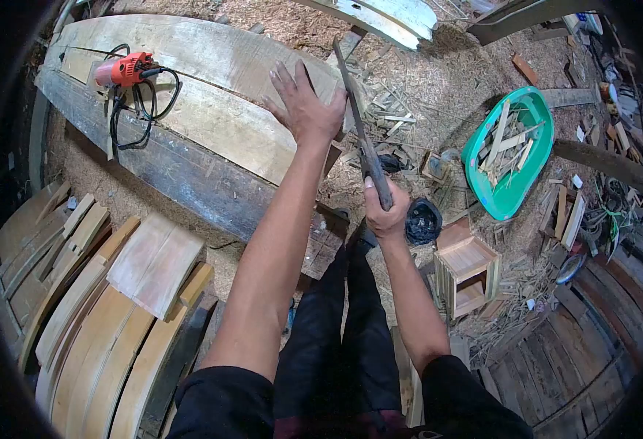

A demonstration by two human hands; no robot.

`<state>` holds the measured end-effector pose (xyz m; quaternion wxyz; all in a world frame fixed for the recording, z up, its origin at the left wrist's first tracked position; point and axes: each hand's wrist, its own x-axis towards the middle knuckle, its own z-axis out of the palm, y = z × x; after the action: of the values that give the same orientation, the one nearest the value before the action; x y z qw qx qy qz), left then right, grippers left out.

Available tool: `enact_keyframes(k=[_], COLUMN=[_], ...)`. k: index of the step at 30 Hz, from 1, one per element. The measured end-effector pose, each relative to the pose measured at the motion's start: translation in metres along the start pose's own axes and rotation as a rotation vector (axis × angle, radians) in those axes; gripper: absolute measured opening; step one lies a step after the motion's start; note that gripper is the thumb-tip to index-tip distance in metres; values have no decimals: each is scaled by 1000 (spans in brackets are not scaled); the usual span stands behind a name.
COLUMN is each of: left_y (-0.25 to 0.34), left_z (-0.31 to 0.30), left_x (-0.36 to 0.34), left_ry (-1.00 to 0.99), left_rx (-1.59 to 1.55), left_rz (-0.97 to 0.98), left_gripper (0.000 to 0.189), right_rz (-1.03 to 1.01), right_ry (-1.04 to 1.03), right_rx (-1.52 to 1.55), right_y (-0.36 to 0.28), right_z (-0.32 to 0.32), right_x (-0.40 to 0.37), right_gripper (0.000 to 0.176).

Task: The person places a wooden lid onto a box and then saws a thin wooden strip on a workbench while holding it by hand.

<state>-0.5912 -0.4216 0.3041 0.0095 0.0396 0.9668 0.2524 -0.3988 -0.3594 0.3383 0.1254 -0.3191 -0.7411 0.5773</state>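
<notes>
My left hand (307,108) lies spread, palm down, near the right end of a long, wide wooden board (212,55) on the workbench. Its fingers are apart and hold nothing. In my right hand (387,207) is the handle of a long, narrow, dark saw-like tool (356,110), with the fingers wrapped round it. The tool points up and away from me, and its blade runs beside the board's right end, close to my left fingertips. Whether the blade touches the wood I cannot tell.
A red power tool (125,71) with a coiled black cord rests on the bench (168,172). Curved planks (102,344) are stacked at lower left. A green tub (508,194) of wood scraps, a black bag (422,222) and a small wooden box (468,256) stand at right among shavings.
</notes>
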Motion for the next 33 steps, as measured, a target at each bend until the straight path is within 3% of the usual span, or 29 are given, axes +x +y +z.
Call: enact_keyframes(k=[4, 7, 17, 18, 25, 28, 33], left_y=[-2, 1, 0, 1, 0, 0, 1], left_z=[4, 0, 1, 1, 4, 4, 3], left_x=[0, 1, 0, 1, 0, 0, -1], left_ry=[77, 0, 55, 56, 66, 57, 52], left_rx=[1, -15, 3, 7, 9, 20, 5], left_rz=[29, -6, 14, 10, 10, 3, 1], left_gripper=[94, 97, 95, 94, 93, 93, 95], right_rz=[70, -12, 18, 92, -102, -113, -53], right_ry=[-15, 11, -15, -37, -130, -170, -196], right_rx=[32, -3, 49, 77, -86, -69, -72], right_y=[-8, -11, 0, 3, 22, 20, 11], right_z=[3, -1, -3, -4, -23, -30, -31], right_x=[15, 8, 2, 4, 22, 21, 26], right_gripper=[25, 24, 20, 19, 15, 23, 21])
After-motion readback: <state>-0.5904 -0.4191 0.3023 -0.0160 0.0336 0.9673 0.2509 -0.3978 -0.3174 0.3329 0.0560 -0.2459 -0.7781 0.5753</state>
